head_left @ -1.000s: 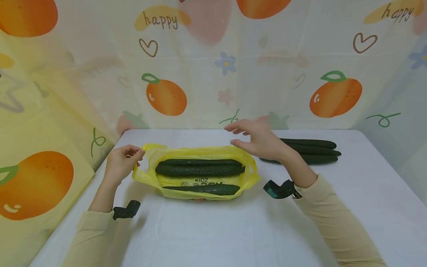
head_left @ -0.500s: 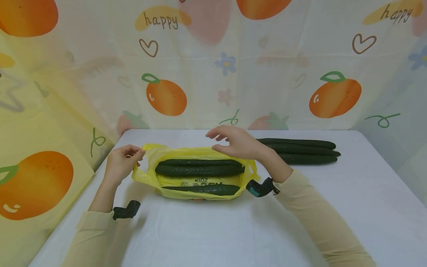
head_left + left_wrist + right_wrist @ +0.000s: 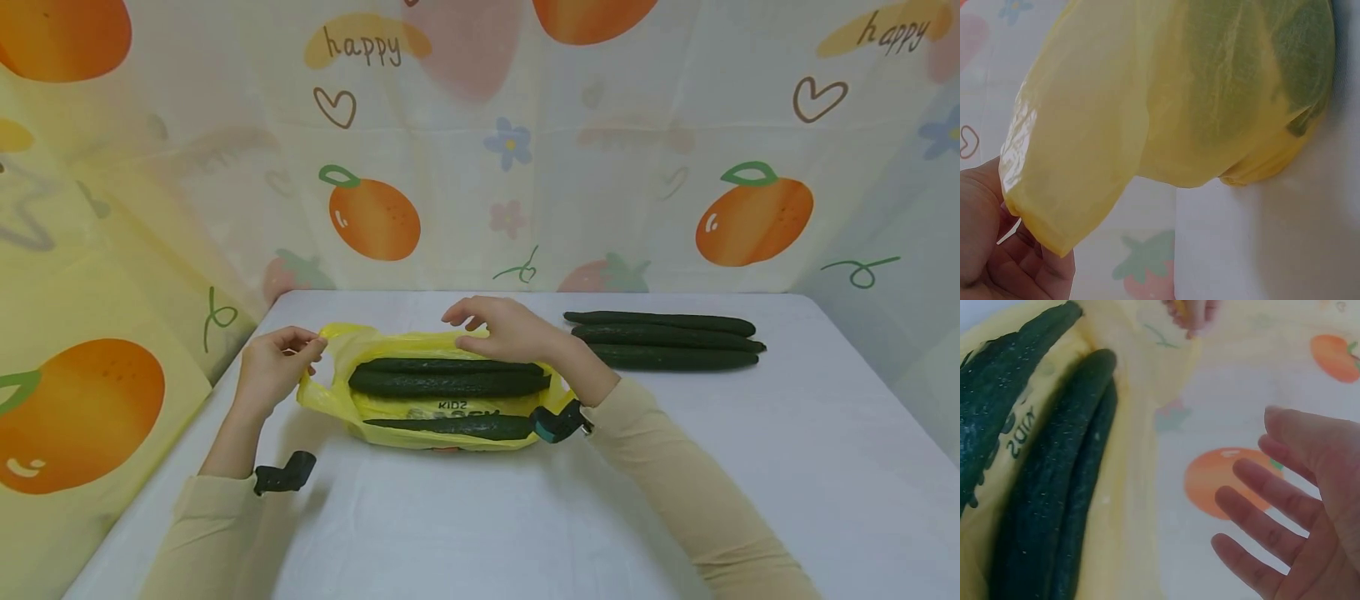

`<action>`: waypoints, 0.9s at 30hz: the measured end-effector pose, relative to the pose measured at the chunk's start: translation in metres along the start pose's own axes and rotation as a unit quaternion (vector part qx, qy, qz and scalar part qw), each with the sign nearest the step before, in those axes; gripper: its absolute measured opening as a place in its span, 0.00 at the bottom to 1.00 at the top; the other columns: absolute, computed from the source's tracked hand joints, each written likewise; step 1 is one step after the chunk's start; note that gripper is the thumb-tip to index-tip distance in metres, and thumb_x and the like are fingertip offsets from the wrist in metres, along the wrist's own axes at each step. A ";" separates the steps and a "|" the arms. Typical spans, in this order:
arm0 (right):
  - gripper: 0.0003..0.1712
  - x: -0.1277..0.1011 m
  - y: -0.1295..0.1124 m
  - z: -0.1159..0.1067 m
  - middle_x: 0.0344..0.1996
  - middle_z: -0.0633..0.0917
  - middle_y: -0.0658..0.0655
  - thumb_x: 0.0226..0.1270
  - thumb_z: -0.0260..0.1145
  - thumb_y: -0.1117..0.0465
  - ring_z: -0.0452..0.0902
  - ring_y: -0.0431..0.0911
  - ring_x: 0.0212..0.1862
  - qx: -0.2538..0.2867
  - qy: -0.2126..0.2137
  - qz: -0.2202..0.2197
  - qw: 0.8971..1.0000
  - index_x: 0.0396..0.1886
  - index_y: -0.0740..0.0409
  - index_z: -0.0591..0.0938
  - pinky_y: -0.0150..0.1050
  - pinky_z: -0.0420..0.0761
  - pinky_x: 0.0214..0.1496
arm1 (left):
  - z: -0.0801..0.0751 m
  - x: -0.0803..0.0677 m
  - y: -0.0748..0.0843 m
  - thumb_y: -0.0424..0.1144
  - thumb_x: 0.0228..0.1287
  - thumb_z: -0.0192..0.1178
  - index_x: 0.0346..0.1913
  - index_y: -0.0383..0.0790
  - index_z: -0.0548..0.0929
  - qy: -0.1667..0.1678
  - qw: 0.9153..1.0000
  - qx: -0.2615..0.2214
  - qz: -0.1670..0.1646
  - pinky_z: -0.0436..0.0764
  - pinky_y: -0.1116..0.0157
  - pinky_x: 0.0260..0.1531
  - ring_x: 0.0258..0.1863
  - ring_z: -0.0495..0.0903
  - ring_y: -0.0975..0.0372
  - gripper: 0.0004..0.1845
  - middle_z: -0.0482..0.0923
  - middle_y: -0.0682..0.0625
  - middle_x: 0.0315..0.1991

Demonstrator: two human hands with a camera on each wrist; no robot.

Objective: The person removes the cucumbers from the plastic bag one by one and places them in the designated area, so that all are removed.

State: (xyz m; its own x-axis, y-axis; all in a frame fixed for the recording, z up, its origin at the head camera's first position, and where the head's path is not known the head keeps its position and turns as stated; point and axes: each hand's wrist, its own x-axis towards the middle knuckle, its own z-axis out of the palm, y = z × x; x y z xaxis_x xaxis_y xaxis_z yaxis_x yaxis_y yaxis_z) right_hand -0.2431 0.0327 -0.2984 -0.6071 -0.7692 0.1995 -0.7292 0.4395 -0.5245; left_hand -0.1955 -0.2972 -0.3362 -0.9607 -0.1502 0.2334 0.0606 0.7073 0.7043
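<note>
Here's the white table, widest of all, and on it, left of the middle, sits the yellow bag, lying with its mouth spread up towards me, no different from a second ago. Inside it I count three cucumbers in the bag, two lying together on the far side, one on the near side, printed lettering showing between them. Over to the right, three loose cucumbers lie side by side, unmoved, and more of them shows now that my arm has slid off their left ends. And that's the change: my right hand has swept left and a little nearer, from beside the loose cucumbers to above the bag's far rim. Its fingers are apart and softly bent, with nothing in them, and it looks clear of the plastic. My left hand hasn't budged, pinching the bag's left handle between thumb and fingers and keeping that corner lifted. What does it mean for the work? As I judge it, nothing has gone in or come out during this sweep; it's still three in, three out, and only my reach has switched, from the loose cucumbers to the bag itself.
</note>
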 end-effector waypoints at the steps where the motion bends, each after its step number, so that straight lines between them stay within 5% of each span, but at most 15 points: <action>1: 0.20 0.002 0.001 0.002 0.52 0.78 0.53 0.64 0.61 0.58 0.77 0.47 0.51 0.001 -0.004 0.001 1.000 0.55 0.56 0.74 0.39 0.76 0.53 | 0.000 0.000 0.000 0.47 0.61 0.59 0.36 0.37 0.82 0.000 1.000 0.000 0.001 0.75 0.71 0.16 0.17 0.77 0.67 0.15 0.80 0.50 0.24; 10: 0.20 0.014 0.011 0.018 0.50 0.80 0.58 0.64 0.61 0.60 0.78 0.48 0.51 0.019 -0.034 0.025 0.999 0.55 0.58 0.74 0.38 0.76 0.54 | 0.000 0.001 0.000 0.47 0.61 0.59 0.36 0.37 0.82 -0.003 1.000 -0.004 0.006 0.75 0.71 0.16 0.17 0.77 0.67 0.14 0.81 0.42 0.28; 19: 0.21 0.017 0.024 0.032 0.50 0.80 0.58 0.65 0.60 0.58 0.79 0.47 0.49 0.028 -0.050 0.040 0.998 0.56 0.60 0.74 0.36 0.77 0.53 | 0.000 0.001 0.000 0.48 0.61 0.59 0.37 0.37 0.82 -0.007 1.000 -0.007 0.004 0.75 0.71 0.16 0.18 0.77 0.67 0.15 0.80 0.47 0.26; 27: 0.20 0.018 0.029 0.044 0.50 0.80 0.57 0.66 0.60 0.58 0.79 0.46 0.48 0.050 -0.051 0.047 0.996 0.56 0.59 0.74 0.34 0.76 0.52 | 0.001 0.001 0.001 0.47 0.62 0.58 0.37 0.36 0.81 -0.009 1.000 -0.010 0.002 0.75 0.71 0.16 0.18 0.77 0.67 0.15 0.81 0.38 0.30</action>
State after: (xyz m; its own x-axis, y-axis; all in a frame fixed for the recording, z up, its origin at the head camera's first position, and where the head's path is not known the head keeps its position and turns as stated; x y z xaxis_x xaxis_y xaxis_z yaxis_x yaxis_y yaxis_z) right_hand -0.2610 0.0109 -0.3464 -0.6327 -0.7719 0.0622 -0.6322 0.4685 -0.6171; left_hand -0.1966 -0.2957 -0.3358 -0.9652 -0.1351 0.2238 0.0689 0.6941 0.7165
